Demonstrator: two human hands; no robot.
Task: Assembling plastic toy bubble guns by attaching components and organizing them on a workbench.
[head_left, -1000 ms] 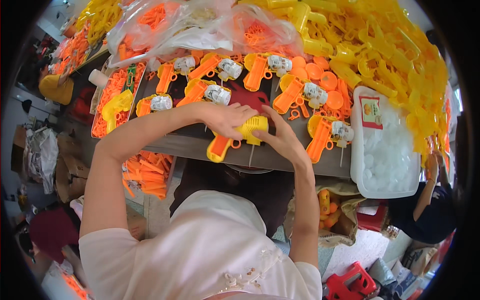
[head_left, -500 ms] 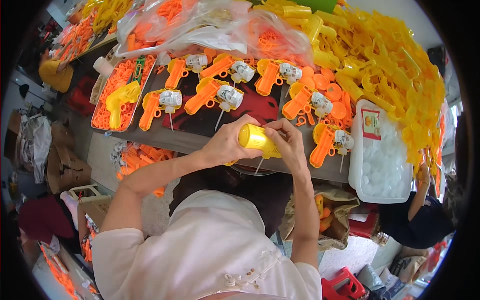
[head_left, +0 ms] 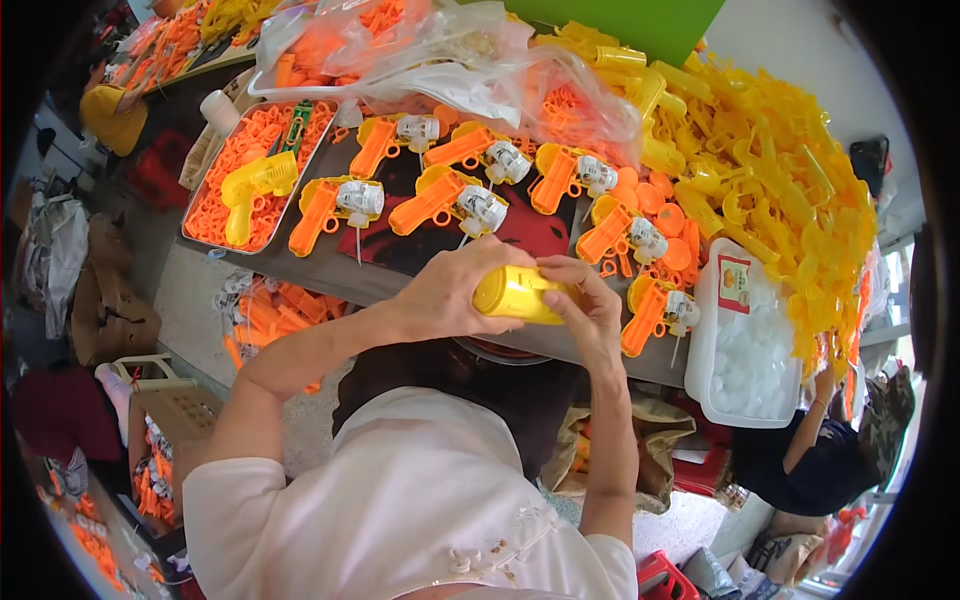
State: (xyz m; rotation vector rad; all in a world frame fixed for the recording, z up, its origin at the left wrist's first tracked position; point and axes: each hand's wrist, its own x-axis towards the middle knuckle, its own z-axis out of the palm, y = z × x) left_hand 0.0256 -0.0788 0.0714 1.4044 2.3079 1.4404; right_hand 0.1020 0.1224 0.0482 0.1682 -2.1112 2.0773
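Over the table's near edge, I hold a yellow plastic toy gun body (head_left: 515, 294) between both hands, its rounded end toward the left. My left hand (head_left: 447, 292) wraps around that rounded end. On the other side, my right hand (head_left: 588, 305) is closed on the body, thumb pressed against its surface; its other fingers are partly hidden behind it. Beyond my hands lie several part-assembled toy guns (head_left: 433, 203), with orange grips, yellow shells and clear printed barrels. Thin rods stick out from some of them.
A metal tray (head_left: 285, 207) of orange parts carries another yellow gun body (head_left: 256, 193). At the right are a white tub (head_left: 707, 345) of translucent pieces and a heaped pile of yellow parts (head_left: 760, 170). Plastic bags (head_left: 440, 85) lie at the back; another person's arm (head_left: 808, 440) shows right.
The yellow gun body has turned in my hands, and the thin rod below it no longer shows. My right thumb has shifted down onto its side. The whole view has swung slightly.
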